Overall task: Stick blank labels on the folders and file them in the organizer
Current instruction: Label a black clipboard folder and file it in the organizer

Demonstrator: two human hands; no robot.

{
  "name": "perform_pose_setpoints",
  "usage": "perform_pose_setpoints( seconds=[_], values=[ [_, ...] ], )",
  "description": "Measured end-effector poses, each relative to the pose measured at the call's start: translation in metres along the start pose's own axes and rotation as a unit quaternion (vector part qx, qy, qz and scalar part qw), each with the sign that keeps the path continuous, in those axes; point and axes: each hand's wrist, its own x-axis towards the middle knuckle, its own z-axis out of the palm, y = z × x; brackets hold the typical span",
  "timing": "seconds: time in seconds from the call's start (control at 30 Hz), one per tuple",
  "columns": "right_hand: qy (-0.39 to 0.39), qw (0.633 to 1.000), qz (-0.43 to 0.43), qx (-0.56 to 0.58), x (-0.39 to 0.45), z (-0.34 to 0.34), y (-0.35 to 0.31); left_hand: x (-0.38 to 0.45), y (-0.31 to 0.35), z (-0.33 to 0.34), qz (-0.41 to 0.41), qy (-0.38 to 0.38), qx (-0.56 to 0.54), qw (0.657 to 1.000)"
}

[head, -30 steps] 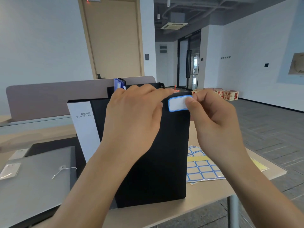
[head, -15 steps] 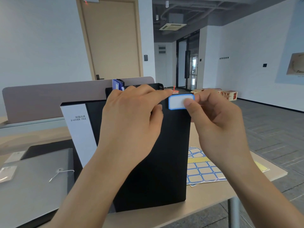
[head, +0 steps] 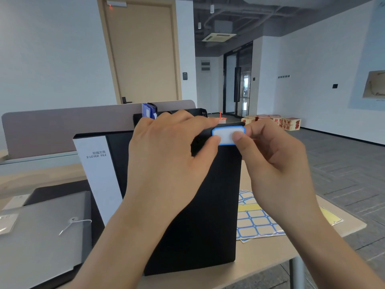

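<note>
Right now the blank white label with a blue border (head: 228,135) sits at the top right corner of the upright black lever-arch folder with a white spine (head: 193,205), caught between two thumbs: the left hand (head: 166,161) is draped over the folder's top edge with its fingers curled behind and its thumb pressing the label's left end, while the right hand (head: 275,163) pinches the label's right end, thumb in front and the other fingers bent behind the folder's edge. Whether the label is fully stuck down cannot be told, so this folder's labelling looks nearly done but not finished. Just beyond the left fingertips stands the black mesh organizer (head: 200,112), with a blue labelled folder (head: 147,110) already upright in it, which suggests at least one folder is filed. Below the right wrist lies the sheet of blue-bordered labels (head: 256,222) on the pale wooden table (head: 270,249). Left of the left forearm rests a grey string-tie document folder (head: 41,236); no label on it can be made out, so it probably remains to be done.
</note>
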Motion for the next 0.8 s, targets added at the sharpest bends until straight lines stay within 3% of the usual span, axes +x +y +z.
perform_pose_setpoints(
  seconds=[0.8],
  values=[
    [0.001,1.0,0.0,-0.01,0.0002,0.0027,0.0012,-0.0008,-0.0008,0.0033,0.0,0.011,-0.021,1.0]
  ],
)
